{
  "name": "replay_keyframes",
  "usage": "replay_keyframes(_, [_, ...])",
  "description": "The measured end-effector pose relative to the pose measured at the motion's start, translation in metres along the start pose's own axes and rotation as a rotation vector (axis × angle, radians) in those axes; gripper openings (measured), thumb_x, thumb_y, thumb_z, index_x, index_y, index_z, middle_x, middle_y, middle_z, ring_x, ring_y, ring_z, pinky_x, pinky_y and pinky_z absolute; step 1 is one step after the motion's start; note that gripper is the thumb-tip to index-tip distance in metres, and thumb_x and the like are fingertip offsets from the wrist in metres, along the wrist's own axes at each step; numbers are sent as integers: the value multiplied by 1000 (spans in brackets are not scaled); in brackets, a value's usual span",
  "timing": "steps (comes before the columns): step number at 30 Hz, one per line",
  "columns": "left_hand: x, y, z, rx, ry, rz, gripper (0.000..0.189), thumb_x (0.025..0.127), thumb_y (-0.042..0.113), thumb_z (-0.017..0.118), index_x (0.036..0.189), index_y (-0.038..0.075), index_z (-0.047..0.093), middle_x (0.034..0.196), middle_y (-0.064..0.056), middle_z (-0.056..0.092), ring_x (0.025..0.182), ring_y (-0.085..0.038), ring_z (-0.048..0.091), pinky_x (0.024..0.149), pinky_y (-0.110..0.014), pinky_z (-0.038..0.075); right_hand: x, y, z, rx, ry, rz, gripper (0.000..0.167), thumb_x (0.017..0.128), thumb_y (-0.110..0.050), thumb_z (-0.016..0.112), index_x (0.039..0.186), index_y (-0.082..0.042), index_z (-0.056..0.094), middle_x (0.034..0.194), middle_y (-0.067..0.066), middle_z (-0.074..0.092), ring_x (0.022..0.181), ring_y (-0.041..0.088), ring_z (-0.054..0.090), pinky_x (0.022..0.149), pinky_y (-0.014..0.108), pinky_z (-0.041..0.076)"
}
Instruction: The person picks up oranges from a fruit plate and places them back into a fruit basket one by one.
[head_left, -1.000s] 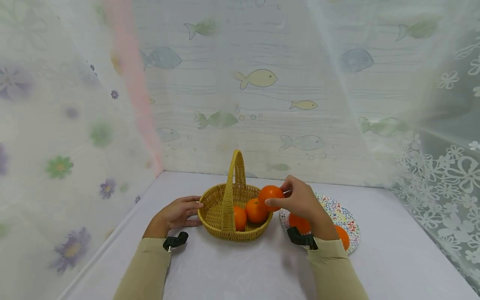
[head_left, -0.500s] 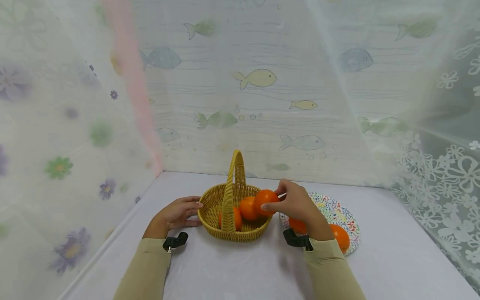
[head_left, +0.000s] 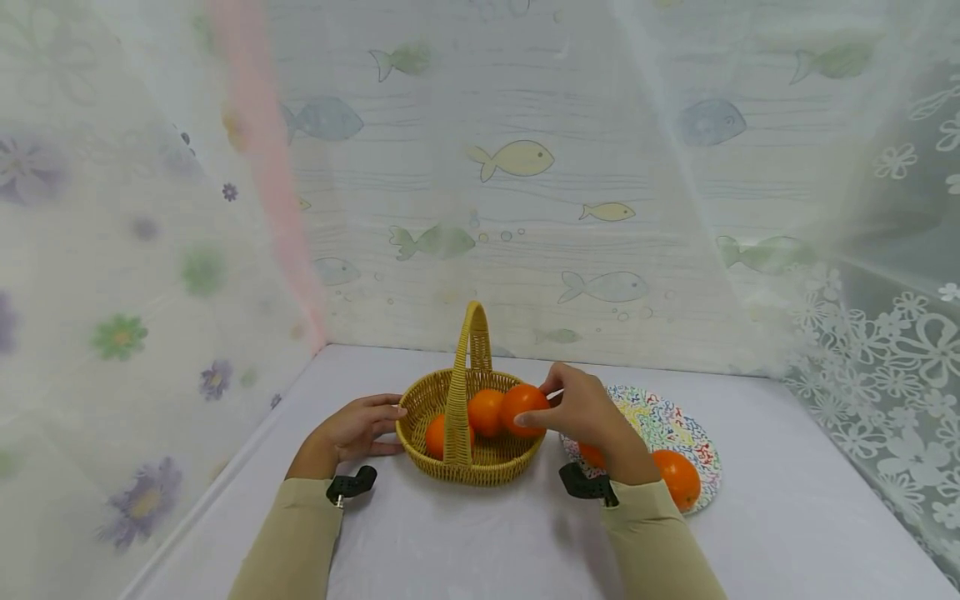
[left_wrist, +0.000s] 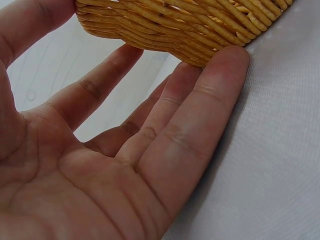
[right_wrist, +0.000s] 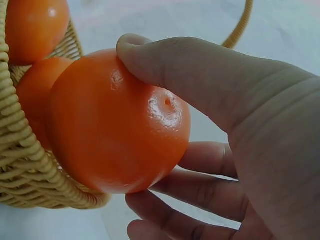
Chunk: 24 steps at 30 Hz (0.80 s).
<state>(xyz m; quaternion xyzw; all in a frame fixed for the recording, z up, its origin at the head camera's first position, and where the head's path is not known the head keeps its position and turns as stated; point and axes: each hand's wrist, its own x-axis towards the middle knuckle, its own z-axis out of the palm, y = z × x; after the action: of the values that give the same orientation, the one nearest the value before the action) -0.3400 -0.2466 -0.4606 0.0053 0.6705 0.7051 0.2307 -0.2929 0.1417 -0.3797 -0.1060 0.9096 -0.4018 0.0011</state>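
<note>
My right hand [head_left: 592, 412] holds an orange [head_left: 521, 406] between thumb and fingers, at the right side of a yellow woven basket [head_left: 480, 475]. In the right wrist view the orange [right_wrist: 120, 125] overlaps the basket rim [right_wrist: 80, 197], thumb on top and fingers beneath. Two more oranges lie inside: one beside the held orange [head_left: 486, 412], the other partly behind the arched handle [head_left: 457, 400]. My left hand [head_left: 362, 429] touches the basket's left side with its fingers extended. In the left wrist view several fingertips [left_wrist: 225, 60] rest against the woven wall [left_wrist: 175, 25].
A round plate [head_left: 701, 442] with colourful squiggles sits right of the basket. An orange [head_left: 678, 480] lies on it, and another orange [head_left: 592, 455] is mostly hidden by my right wrist. A patterned curtain [head_left: 517, 217] hangs behind the white table [head_left: 465, 542].
My right hand has carried its orange left and lower into the basket's right side. The two oranges inside have shifted left. My left hand has stayed in place.
</note>
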Motion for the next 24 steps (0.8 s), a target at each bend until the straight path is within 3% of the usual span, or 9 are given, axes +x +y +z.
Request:
replay_keyframes(13, [1,0,1,-5,25,-7,62,101,22,67,155,6,41,149,-15,55,122,-25,66,98,-54,57,0,-12,15,-15,-41,-20,54,69,-48,95,98,-17,62,103,-1,70,89,17,67,70,32,57])
replay_keyframes(24, [0,0,1,-3,14,1,63,100,21,68,154,4,41,143,-13,59,119,-23,67,98,-54,58,1,-17,29,-92,-61,-79,52,69,-45,96,96,-17,62,91,0,66,84,19,58,70,31,53])
